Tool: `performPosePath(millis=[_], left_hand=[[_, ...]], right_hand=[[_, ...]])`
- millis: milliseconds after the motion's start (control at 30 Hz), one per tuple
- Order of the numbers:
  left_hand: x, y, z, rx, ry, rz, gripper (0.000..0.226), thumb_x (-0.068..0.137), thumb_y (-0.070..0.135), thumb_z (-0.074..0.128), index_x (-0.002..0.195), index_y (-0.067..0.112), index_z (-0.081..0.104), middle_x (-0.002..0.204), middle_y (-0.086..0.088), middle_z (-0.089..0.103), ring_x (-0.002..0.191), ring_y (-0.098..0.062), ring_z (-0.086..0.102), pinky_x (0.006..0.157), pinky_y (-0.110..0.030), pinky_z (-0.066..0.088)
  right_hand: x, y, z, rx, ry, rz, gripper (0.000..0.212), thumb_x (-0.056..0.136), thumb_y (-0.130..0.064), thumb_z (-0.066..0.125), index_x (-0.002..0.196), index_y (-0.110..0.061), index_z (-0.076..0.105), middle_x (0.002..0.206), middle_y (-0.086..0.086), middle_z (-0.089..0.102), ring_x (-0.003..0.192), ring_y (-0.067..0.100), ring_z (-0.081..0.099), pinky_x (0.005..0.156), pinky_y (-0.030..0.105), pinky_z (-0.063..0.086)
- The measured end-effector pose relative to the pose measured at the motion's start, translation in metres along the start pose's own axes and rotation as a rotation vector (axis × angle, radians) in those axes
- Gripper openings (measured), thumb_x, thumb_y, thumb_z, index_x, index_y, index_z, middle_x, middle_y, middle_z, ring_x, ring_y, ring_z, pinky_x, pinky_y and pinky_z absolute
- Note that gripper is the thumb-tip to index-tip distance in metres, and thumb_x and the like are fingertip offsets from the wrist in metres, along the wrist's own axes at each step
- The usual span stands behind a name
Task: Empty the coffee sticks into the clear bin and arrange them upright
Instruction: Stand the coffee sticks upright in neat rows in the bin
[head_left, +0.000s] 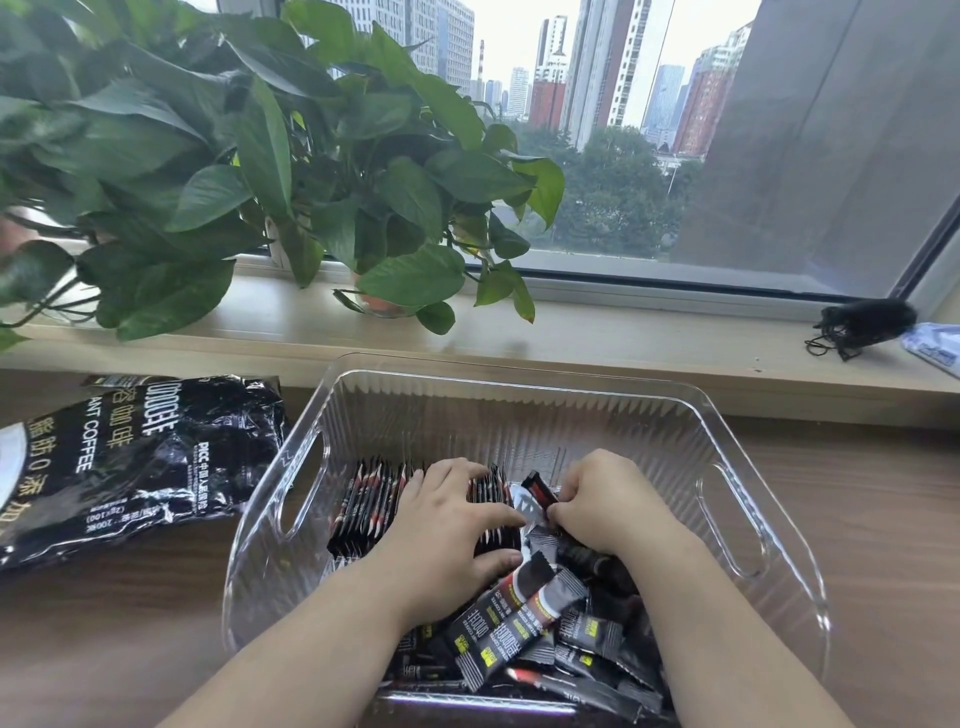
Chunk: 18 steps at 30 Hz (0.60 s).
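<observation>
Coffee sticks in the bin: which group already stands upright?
The packed row at the bin's left, gripped by the left hand, stands on edge. The heap nearest the camera lies flat and jumbled; the right hand pinches one loose stick.

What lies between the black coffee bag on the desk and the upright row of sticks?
Head view: only the clear bin's left wall, with its handle slot, stands between the coffee bag and the upright row of sticks.
</observation>
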<state>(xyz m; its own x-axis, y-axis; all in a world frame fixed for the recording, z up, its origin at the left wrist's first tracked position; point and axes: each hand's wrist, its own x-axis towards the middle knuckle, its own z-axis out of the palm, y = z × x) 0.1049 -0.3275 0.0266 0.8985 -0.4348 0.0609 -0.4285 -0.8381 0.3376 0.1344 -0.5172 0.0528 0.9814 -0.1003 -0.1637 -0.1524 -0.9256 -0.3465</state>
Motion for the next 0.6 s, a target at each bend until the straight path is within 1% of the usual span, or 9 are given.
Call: performPosePath(millis=[67,133,167,267,367,433,500,533,600], left_hand=[[0.000,0.000,0.000,-0.004,-0.003,0.002,0.044,0.093,0.060,0.051,0.136,0.051,0.050,0.156,0.008,0.023,0.145,-0.011,0.004,0.122,-0.046,0.007],[0.000,0.000,-0.001,-0.011,-0.009,0.001,0.044,0.093,0.059,0.051,0.136,0.050,0.049,0.158,0.009,0.023,0.146,-0.010,0.002,0.122,-0.047,0.006],[0.000,0.000,-0.001,-0.012,-0.012,0.003,0.045,0.093,0.059,0.051,0.137,0.050,0.049,0.158,0.010,0.023,0.147,-0.010,0.002,0.122,-0.048,0.005],[0.003,-0.001,0.001,-0.003,-0.011,0.009,0.046,0.093,0.056,0.054,0.138,0.049,0.048,0.158,0.013,0.025,0.148,-0.010,0.003,0.122,-0.051,0.005],[0.004,-0.002,0.001,-0.020,0.001,0.007,0.049,0.093,0.054,0.056,0.140,0.046,0.047,0.157,0.017,0.029,0.148,-0.009,0.006,0.122,-0.052,0.006],[0.005,-0.002,0.000,-0.026,0.015,0.006,0.051,0.093,0.053,0.058,0.141,0.044,0.047,0.156,0.019,0.031,0.148,-0.008,0.009,0.121,-0.053,0.007],[0.005,-0.002,0.000,-0.022,0.023,0.004,0.051,0.093,0.052,0.058,0.142,0.043,0.046,0.156,0.021,0.032,0.148,-0.007,0.010,0.121,-0.053,0.008],[0.005,-0.002,0.000,-0.026,0.025,0.003,0.051,0.093,0.052,0.058,0.142,0.043,0.046,0.155,0.021,0.032,0.148,-0.006,0.011,0.121,-0.053,0.008],[0.005,-0.003,0.001,-0.028,0.027,-0.001,0.053,0.093,0.051,0.058,0.143,0.041,0.045,0.155,0.022,0.033,0.148,-0.005,0.011,0.121,-0.053,0.008]], right_hand=[[0.000,0.000,-0.005,0.064,0.018,0.045,0.021,0.085,-0.027,0.073,0.080,-0.007,0.077,0.078,0.007,0.073,0.068,0.020,0.064,0.056,0.027,0.050],[-0.001,-0.004,-0.008,0.147,0.003,0.056,0.023,0.085,-0.026,0.071,0.076,-0.005,0.077,0.067,0.007,0.070,0.055,0.018,0.058,0.049,0.022,0.044],[-0.001,-0.008,-0.009,0.184,-0.020,0.059,0.024,0.086,-0.026,0.070,0.075,-0.006,0.077,0.060,0.006,0.068,0.050,0.016,0.057,0.047,0.020,0.044],[0.001,-0.019,-0.008,0.249,-0.070,0.063,0.024,0.089,-0.023,0.067,0.078,-0.003,0.076,0.050,0.003,0.067,0.040,0.011,0.059,0.050,0.022,0.050],[0.007,-0.024,-0.007,0.263,-0.090,0.078,0.021,0.090,-0.016,0.065,0.088,0.003,0.073,0.049,0.004,0.067,0.040,0.012,0.064,0.048,0.020,0.053],[0.009,-0.027,-0.004,0.244,-0.129,0.076,0.019,0.092,-0.015,0.063,0.085,0.001,0.071,0.049,0.004,0.067,0.041,0.013,0.065,0.048,0.020,0.053],[0.009,-0.029,-0.001,0.188,-0.166,0.056,0.016,0.092,-0.013,0.062,0.083,-0.003,0.070,0.056,0.006,0.071,0.050,0.017,0.070,0.054,0.024,0.059],[0.009,-0.030,0.001,0.166,-0.161,0.042,0.014,0.091,-0.012,0.062,0.085,-0.003,0.071,0.061,0.007,0.073,0.053,0.019,0.072,0.055,0.026,0.060],[0.010,-0.030,0.003,0.170,-0.140,0.023,0.016,0.090,-0.012,0.065,0.090,0.001,0.074,0.066,0.008,0.074,0.054,0.018,0.071,0.052,0.025,0.059]])
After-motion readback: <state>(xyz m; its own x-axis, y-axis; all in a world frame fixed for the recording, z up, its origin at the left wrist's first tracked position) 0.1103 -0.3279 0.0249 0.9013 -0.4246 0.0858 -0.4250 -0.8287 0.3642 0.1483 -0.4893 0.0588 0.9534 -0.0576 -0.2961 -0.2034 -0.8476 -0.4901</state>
